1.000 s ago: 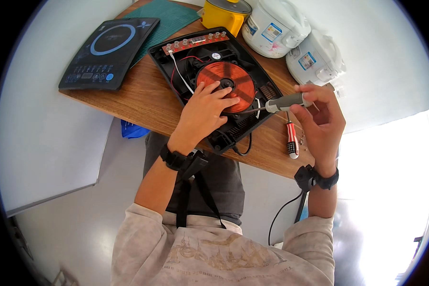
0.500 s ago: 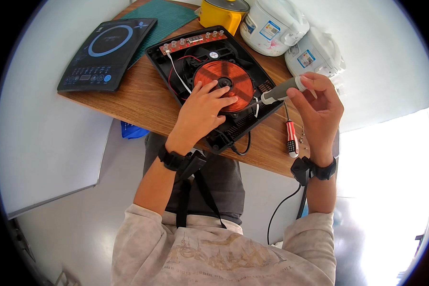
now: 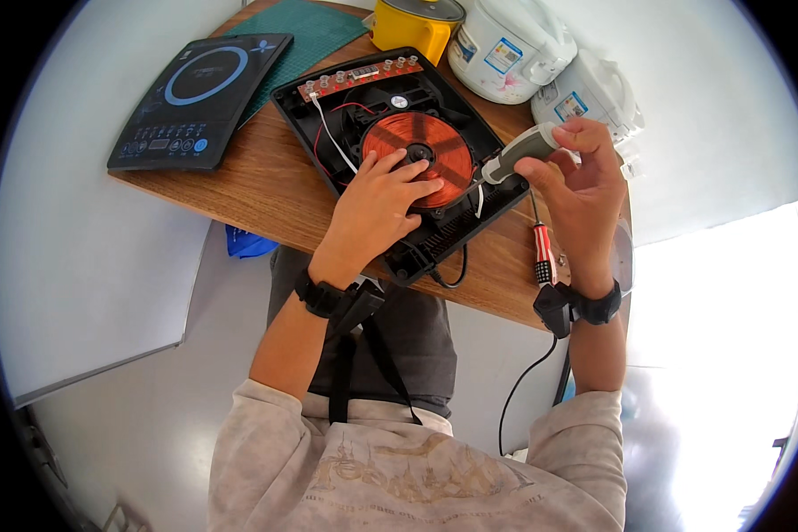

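Observation:
An opened black induction cooker base [image 3: 482, 124] sits on the wooden table, with a round copper coil [image 3: 457, 160] in its middle. My left hand [image 3: 371, 208] rests on the coil with fingers spread. In my right hand [image 3: 587, 182] is a screwdriver [image 3: 520, 152] with a grey and white handle, gripped at the handle's end. Its shaft slants down-left to the coil's lower right edge; the tip is too small to make out. A white wire [image 3: 480, 202] lies close to it. Along the base's far edge runs a red circuit board [image 3: 339, 81] with several buttons.
Left lies the cooker's black top panel [image 3: 177, 115], partly over a green cutting mat [image 3: 301, 31]. A yellow pot [image 3: 408, 31] and two white rice cookers [image 3: 505, 53] stand behind. A red, white and black screwdriver [image 3: 543, 253] lies beneath my right wrist, beside small screws [image 3: 562, 260].
My right hand has shifted slightly left and toward the base, tilting the screwdriver's handle more upright. The left hand stays in place on the coil.

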The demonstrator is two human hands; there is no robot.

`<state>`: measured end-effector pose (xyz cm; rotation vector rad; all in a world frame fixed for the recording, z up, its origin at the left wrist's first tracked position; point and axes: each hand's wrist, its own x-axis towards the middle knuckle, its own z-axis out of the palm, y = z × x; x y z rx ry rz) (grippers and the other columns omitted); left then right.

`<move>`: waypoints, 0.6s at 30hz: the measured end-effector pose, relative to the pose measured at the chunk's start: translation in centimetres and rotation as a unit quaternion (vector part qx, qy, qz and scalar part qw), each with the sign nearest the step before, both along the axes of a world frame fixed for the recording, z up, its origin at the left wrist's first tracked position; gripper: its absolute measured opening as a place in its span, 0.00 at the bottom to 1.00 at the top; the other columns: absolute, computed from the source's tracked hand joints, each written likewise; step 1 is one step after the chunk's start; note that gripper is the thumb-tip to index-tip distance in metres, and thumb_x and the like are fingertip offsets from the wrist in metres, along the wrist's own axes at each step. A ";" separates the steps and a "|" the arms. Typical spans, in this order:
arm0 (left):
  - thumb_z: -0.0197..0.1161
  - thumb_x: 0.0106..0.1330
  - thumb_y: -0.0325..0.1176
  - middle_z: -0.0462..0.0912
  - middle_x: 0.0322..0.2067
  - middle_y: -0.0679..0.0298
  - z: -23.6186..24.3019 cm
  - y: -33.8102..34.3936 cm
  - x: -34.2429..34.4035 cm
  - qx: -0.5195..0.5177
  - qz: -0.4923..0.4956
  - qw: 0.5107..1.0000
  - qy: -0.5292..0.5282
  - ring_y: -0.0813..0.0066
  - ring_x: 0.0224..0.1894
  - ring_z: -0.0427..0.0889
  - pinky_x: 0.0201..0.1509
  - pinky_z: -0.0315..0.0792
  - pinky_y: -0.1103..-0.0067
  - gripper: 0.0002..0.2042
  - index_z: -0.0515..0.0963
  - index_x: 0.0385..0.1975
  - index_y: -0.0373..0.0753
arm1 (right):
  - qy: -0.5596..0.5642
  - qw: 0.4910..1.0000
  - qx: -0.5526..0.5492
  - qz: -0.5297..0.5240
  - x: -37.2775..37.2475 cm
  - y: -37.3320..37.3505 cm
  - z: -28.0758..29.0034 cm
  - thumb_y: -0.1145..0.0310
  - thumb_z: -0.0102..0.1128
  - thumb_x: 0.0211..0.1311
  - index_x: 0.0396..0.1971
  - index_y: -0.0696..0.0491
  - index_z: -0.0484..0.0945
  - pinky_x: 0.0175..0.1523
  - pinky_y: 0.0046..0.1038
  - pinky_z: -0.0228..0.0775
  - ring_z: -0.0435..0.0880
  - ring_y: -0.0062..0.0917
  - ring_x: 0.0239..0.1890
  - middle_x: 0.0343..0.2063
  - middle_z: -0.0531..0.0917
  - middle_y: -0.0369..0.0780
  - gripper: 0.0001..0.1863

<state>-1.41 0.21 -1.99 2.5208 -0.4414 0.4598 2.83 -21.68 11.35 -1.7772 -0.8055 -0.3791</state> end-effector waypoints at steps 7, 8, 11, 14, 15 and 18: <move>0.72 0.56 0.32 0.78 0.65 0.62 0.1 0.1 -0.1 0.003 0.003 1.000 0.005 0.55 0.72 0.69 0.77 0.59 0.55 0.27 0.82 0.60 0.53 | 0.031 0.999 0.019 0.030 -0.7 0.9 0.4 0.85 0.71 0.58 0.43 0.58 0.76 0.61 0.27 0.76 0.81 0.22 0.54 0.52 0.78 0.40 0.16; 0.72 0.56 0.32 0.78 0.65 0.62 0.1 0.0 -0.1 0.002 0.002 1.000 0.004 0.55 0.72 0.69 0.77 0.60 0.55 0.27 0.83 0.60 0.53 | 0.026 0.999 0.008 0.029 -0.8 0.9 0.6 0.85 0.70 0.58 0.43 0.58 0.75 0.62 0.28 0.75 0.81 0.22 0.55 0.52 0.78 0.41 0.16; 0.72 0.56 0.32 0.78 0.65 0.62 0.1 0.0 -0.1 -0.001 0.000 1.000 0.000 0.55 0.71 0.69 0.77 0.60 0.55 0.27 0.83 0.59 0.53 | 0.012 0.999 -0.021 0.030 -0.7 0.9 0.9 0.85 0.70 0.58 0.43 0.58 0.74 0.64 0.28 0.74 0.80 0.23 0.56 0.53 0.78 0.41 0.16; 0.72 0.56 0.32 0.78 0.65 0.61 0.2 0.0 -0.1 -0.002 0.000 1.000 -0.002 0.55 0.71 0.69 0.77 0.60 0.54 0.26 0.83 0.59 0.53 | -0.006 0.998 -0.036 0.041 -0.4 1.1 1.0 0.83 0.74 0.57 0.41 0.58 0.72 0.64 0.27 0.75 0.80 0.23 0.56 0.53 0.77 0.40 0.18; 0.72 0.56 0.31 0.78 0.65 0.61 0.3 -0.1 -0.1 -0.001 0.000 1.000 0.000 0.54 0.71 0.69 0.77 0.60 0.54 0.27 0.83 0.59 0.53 | -0.013 0.998 -0.037 0.045 -0.5 1.2 0.8 0.82 0.75 0.56 0.40 0.58 0.72 0.63 0.27 0.75 0.80 0.22 0.55 0.52 0.77 0.40 0.19; 0.72 0.56 0.32 0.78 0.65 0.61 0.4 0.0 -0.1 0.000 0.000 1.000 0.004 0.54 0.71 0.69 0.77 0.59 0.54 0.27 0.83 0.59 0.53 | 0.002 0.999 -0.027 0.030 -0.1 1.0 0.3 0.79 0.79 0.53 0.39 0.57 0.70 0.63 0.27 0.75 0.79 0.22 0.54 0.52 0.76 0.39 0.22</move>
